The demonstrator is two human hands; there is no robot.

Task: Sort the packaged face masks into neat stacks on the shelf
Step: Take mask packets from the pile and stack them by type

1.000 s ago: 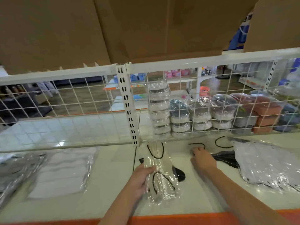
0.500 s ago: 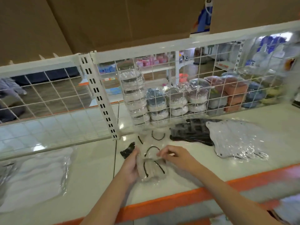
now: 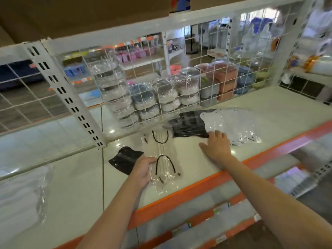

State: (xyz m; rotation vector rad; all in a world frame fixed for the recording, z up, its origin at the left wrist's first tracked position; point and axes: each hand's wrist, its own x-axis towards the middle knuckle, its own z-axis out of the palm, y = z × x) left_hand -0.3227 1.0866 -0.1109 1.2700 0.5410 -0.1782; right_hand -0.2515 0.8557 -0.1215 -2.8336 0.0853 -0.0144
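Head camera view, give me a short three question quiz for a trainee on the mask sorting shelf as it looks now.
1. True or false: the left hand holds the clear plastic packet of white masks with black ear loops.
2. Which packet lies nearest the right hand? A) black mask packet by the wire grid B) small black mask packet left of the clear packet C) flat white packet at the shelf's far left
3. Fill in: the front edge of the white shelf is coloured ____.

Key: 1 true; 2 A; 3 orange.
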